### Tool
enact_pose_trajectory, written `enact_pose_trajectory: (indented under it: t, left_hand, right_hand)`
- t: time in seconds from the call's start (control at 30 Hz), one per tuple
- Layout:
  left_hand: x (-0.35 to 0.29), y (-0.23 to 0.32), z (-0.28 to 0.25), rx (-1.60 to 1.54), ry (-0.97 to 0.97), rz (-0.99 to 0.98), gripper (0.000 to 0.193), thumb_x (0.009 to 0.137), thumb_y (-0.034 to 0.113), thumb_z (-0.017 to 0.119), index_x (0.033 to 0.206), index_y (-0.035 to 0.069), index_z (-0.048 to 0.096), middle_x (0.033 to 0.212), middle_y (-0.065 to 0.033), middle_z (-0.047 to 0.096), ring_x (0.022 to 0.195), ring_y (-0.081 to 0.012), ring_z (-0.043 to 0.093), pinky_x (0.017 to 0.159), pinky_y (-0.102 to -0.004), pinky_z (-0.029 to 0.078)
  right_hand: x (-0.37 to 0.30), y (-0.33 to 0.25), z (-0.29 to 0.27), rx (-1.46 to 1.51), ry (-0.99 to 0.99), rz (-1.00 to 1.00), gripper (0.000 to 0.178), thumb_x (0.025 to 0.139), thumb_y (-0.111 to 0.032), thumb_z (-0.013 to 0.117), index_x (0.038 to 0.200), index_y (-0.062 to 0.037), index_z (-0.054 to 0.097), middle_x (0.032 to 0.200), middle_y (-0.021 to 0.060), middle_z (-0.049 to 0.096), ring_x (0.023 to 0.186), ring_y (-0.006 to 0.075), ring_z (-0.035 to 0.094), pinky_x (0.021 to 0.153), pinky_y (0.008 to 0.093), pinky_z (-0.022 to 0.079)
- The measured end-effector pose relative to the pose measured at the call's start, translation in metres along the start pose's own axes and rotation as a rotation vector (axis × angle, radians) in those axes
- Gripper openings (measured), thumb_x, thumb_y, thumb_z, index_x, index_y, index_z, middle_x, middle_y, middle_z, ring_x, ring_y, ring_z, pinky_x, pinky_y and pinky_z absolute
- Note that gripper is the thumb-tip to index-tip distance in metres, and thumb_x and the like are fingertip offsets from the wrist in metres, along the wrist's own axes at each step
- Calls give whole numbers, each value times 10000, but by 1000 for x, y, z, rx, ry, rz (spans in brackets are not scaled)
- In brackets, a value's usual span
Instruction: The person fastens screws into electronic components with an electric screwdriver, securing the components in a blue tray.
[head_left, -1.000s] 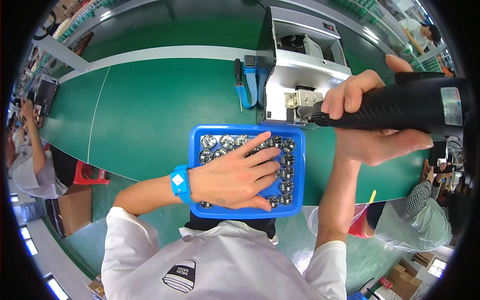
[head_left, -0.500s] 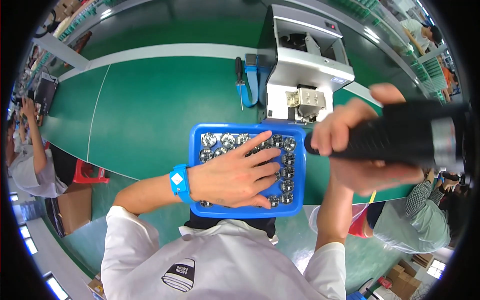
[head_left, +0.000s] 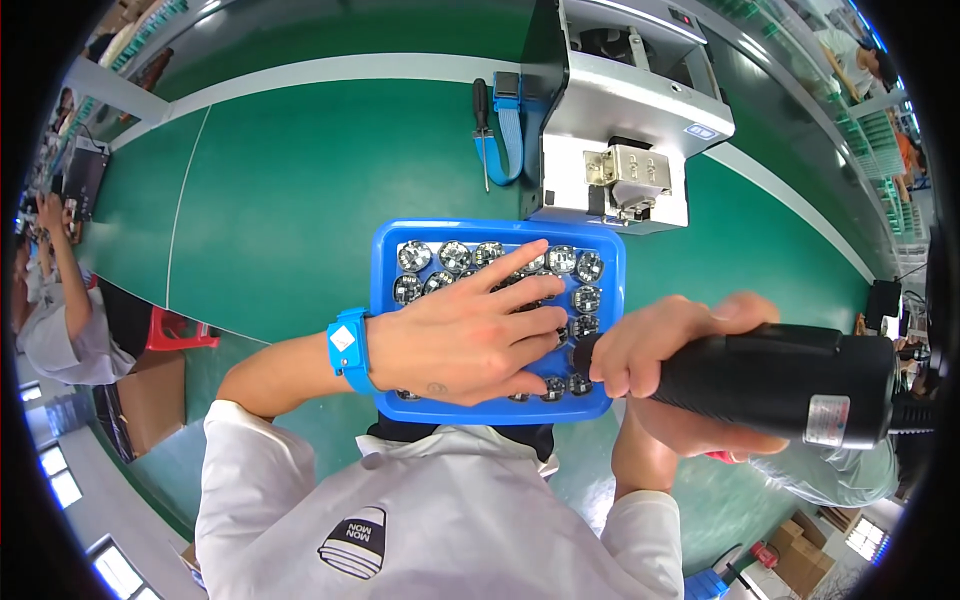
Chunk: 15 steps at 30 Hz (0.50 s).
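Observation:
A blue tray [head_left: 617, 260] in front of me holds rows of small round circuit boards [head_left: 590, 266], silvery and black. Palm down, my left hand [head_left: 465, 335] spreads its fingers over the middle of the tray; a blue strap circles that wrist. Whether its fingertips press on the boards under them I cannot tell. My right hand [head_left: 650, 350] is wrapped round a thick black corded electric screwdriver [head_left: 765, 385]. The tool lies nearly level, its narrow end at the tray's right side, over the boards there. Its bit is hidden.
A silver and black bench machine [head_left: 640, 110] stands behind the tray. Beside it on the green table [head_left: 300, 190] lie a hand screwdriver [head_left: 484, 130] and a blue strap [head_left: 510, 125]. Other people work at left and right. A red stool [head_left: 175, 330] stands at the left.
My right hand has brought the electric screwdriver down and leftward to the tray's right side. My left hand stays spread over the boards. The whole view has shifted slightly.

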<state>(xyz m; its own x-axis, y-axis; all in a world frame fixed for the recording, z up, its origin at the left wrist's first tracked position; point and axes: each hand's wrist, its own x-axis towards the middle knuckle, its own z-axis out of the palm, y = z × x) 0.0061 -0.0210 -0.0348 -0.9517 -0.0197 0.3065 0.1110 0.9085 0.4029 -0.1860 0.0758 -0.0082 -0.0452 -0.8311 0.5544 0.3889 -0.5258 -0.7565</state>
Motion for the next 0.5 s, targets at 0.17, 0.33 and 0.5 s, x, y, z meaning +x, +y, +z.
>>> enact_pose_trajectory:
  t: [0.17,0.33,0.5]
  left_hand:
    - [0,1,0,18,-10,-1,386,858,362,687,1002,5,702,1134,-117,636,1213,-340,522,1156,-614,274]
    - [0,2,-3,22,-20,-5,387,864,361,684,1026,9,699,1132,-113,638,1206,-330,528,1159,-601,279]
    - [-1,2,-2,60,-29,-14,398,862,364,683,1046,11,694,1127,-99,640,1192,-314,536,1154,-593,291]
  right_hand:
    - [-2,3,1,-9,17,32,878,820,-763,569,1324,-69,383,692,163,563,540,301,584,506,422,527]
    - [-1,10,2,-28,-40,-4,814,827,-709,606,1267,-56,400,681,167,569,526,294,584,499,415,527]
    - [-1,16,4,-96,-133,-54,716,832,-640,654,1164,-47,429,659,162,581,498,280,582,487,403,530]
